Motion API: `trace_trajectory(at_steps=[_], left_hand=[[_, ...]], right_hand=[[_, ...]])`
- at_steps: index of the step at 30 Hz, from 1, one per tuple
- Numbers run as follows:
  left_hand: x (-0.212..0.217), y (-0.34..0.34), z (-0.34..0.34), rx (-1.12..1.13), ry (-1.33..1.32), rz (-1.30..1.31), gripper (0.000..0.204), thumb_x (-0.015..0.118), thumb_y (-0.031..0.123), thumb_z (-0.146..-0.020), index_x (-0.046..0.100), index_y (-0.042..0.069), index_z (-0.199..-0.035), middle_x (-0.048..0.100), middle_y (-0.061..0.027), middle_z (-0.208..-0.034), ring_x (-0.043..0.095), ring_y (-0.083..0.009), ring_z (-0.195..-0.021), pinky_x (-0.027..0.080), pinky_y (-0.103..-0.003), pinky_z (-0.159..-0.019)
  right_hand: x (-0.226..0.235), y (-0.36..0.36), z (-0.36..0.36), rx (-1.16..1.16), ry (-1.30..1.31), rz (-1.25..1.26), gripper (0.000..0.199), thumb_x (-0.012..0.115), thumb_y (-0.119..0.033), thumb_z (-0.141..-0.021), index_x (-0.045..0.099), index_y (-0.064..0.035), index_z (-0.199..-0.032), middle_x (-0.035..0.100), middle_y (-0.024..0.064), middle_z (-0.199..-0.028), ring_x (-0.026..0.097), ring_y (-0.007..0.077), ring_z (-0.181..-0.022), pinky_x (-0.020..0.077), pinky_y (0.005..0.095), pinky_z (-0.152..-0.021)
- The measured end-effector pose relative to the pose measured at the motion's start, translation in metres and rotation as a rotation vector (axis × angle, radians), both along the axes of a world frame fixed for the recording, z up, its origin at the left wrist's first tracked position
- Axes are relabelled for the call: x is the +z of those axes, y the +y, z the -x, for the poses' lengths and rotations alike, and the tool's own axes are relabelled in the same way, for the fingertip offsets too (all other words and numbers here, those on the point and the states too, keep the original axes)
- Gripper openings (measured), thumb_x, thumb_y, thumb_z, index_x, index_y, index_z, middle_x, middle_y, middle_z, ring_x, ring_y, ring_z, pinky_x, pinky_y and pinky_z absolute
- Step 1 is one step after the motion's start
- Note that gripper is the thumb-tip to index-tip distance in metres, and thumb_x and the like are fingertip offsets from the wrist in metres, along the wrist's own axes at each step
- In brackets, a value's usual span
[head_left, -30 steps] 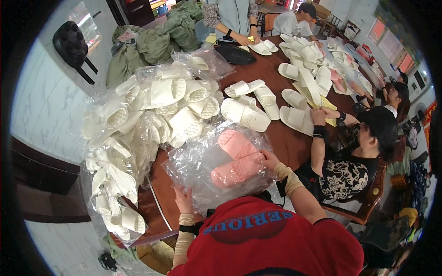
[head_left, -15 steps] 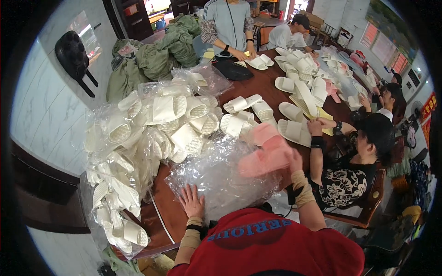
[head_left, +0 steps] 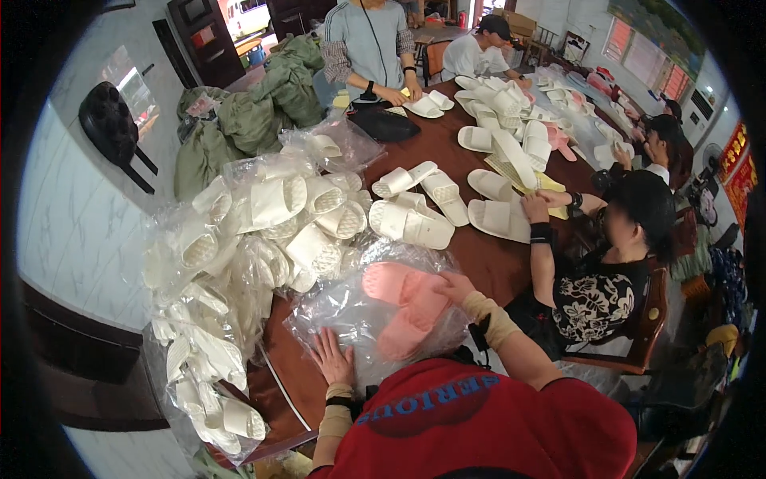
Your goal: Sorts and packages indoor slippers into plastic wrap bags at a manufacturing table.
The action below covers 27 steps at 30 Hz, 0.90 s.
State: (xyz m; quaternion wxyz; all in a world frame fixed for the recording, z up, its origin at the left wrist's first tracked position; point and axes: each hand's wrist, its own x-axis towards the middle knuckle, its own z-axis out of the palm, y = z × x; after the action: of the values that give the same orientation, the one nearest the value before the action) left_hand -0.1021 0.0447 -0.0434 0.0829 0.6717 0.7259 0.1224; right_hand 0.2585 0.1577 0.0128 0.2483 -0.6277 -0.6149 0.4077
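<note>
My right hand grips a pair of pink slippers and holds them over a clear plastic bag that lies crumpled on the brown table. My left hand lies flat, fingers apart, on the near part of that bag. The slippers look partly inside the bag's mouth; how far in, I cannot tell. A red cap brim hides the table edge just below my arms.
A big heap of bagged white slippers fills the left side. Loose white slippers lie farther along the table. A person in a patterned black top sits at my right; other people work at the far end. Green sacks stand behind.
My right hand lifted the pink slippers out to the right of the bag, then brought them back down to it. My left hand has moved forward onto the bag.
</note>
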Motion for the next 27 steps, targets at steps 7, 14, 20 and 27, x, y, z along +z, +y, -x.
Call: trace_trajectory(at_steps=[7,14,20,27], left_hand=[[0.021,0.008,0.016,0.174,-0.232,-0.34,0.069,0.062,0.031,-0.081,0.032,0.005,-0.138,0.029,-0.0151,-0.144,0.027,-0.0358,-0.131,0.021,-0.051,-0.106],[-0.024,0.009,0.025,0.627,-0.373,-0.224,0.07,0.068,0.044,-0.077,0.046,-0.011,-0.114,0.051,-0.0271,-0.104,0.049,-0.043,-0.097,0.04,-0.047,-0.086],[-0.017,0.024,0.019,0.471,-0.797,-0.118,0.052,0.07,0.028,-0.077,0.05,-0.001,-0.115,0.055,-0.023,-0.105,0.054,-0.0382,-0.098,0.043,-0.043,-0.085],[0.006,0.002,0.034,0.519,-1.507,-0.077,0.058,0.069,0.004,-0.075,0.042,0.002,-0.127,0.06,-0.0141,-0.11,0.06,-0.0197,-0.094,0.048,-0.033,-0.083]], right_hand=[[-0.058,0.01,-0.026,-0.113,-0.052,0.093,0.059,0.066,-0.035,-0.079,0.05,-0.0077,-0.128,0.057,0.018,-0.121,0.056,0.0286,-0.108,0.045,0.0361,-0.091],[-0.075,0.015,-0.031,-0.034,0.226,0.164,0.046,0.067,-0.03,-0.08,0.057,-0.0028,-0.115,0.063,0.0071,-0.093,0.059,0.0143,-0.073,0.0486,0.027,-0.053],[-0.071,0.007,-0.045,-0.042,0.24,0.112,0.042,0.066,-0.029,-0.081,0.058,-0.0022,-0.113,0.063,0.0069,-0.091,0.057,0.0133,-0.08,0.0481,0.0281,-0.069],[-0.06,0.005,-0.027,0.043,0.276,0.204,0.042,0.066,-0.029,-0.081,0.058,-0.0013,-0.111,0.064,0.0081,-0.098,0.058,0.0158,-0.087,0.047,0.0302,-0.078]])
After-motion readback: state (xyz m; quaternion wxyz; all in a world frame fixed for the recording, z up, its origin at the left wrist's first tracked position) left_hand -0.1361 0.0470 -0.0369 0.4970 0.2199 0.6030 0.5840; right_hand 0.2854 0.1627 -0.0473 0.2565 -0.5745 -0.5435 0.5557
